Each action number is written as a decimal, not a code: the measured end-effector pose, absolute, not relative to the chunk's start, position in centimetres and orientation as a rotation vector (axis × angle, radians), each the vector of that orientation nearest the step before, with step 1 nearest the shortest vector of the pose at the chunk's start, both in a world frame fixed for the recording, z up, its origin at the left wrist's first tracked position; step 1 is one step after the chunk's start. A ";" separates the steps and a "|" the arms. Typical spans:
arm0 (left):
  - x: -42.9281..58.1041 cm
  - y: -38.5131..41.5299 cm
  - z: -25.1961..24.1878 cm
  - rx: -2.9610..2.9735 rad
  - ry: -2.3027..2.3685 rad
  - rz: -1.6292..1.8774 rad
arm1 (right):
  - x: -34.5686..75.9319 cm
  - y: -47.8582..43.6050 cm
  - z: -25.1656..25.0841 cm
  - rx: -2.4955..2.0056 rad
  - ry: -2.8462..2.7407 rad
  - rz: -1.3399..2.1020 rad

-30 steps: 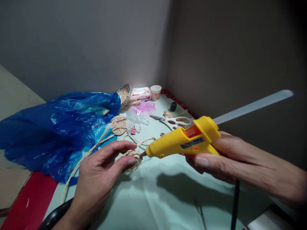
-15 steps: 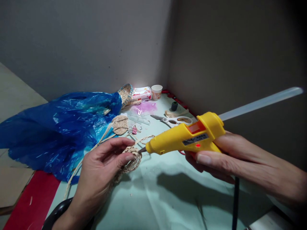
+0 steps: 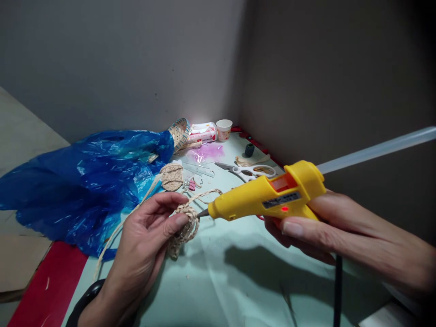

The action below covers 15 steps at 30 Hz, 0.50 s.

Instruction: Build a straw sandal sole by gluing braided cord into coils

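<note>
My left hand (image 3: 146, 236) pinches a small coil of braided straw (image 3: 185, 225) between thumb and fingers, just above the pale green table (image 3: 238, 281). A loose braid runs from the coil toward the back. My right hand (image 3: 306, 227) grips a yellow glue gun (image 3: 269, 195). A clear glue stick (image 3: 374, 150) pokes out of the gun's back, and a red light shows on its side. The gun's nozzle tip touches the right edge of the coil.
A crumpled blue plastic bag (image 3: 85, 181) fills the left side. Behind lie a woven straw disc (image 3: 172, 176), white-handled scissors (image 3: 248, 170), a binder clip (image 3: 191, 184), a paper cup (image 3: 224, 129), a packet (image 3: 202, 132) and a small basket (image 3: 179, 131). Walls close the corner.
My left hand has turned the straw coil more upright and shifted slightly right. The glue gun has drifted a little right and up, its nozzle staying at the coil's edge.
</note>
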<state>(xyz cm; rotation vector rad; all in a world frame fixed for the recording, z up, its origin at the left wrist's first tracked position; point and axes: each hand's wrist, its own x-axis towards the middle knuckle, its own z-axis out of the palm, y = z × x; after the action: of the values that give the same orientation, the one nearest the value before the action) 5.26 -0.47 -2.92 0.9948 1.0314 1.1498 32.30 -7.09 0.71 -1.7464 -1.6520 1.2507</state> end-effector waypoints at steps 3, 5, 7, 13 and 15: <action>5.4 -0.5 -2.9 0.950 1.004 1.149 | 32.3 -7.4 0.3 -1.761 -1.684 1.184; 5.5 -0.6 -2.9 0.912 0.979 1.153 | 32.1 -7.6 0.0 -1.766 -1.702 1.071; 5.6 -0.7 -2.9 0.872 0.970 1.154 | 32.0 -7.9 -0.4 -1.723 -1.719 0.931; 5.8 -0.9 -3.0 0.795 0.972 1.179 | 31.0 -9.0 -1.5 -1.645 -1.747 0.688; 5.8 -1.0 -3.0 0.787 0.973 1.189 | 30.5 -9.1 -1.7 -1.637 -1.752 0.663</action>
<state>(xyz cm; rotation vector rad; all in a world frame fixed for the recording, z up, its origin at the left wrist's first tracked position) 5.83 -0.98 -2.96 0.7868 0.9728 1.1891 30.46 -9.06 -1.71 -1.6371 -1.7522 0.6631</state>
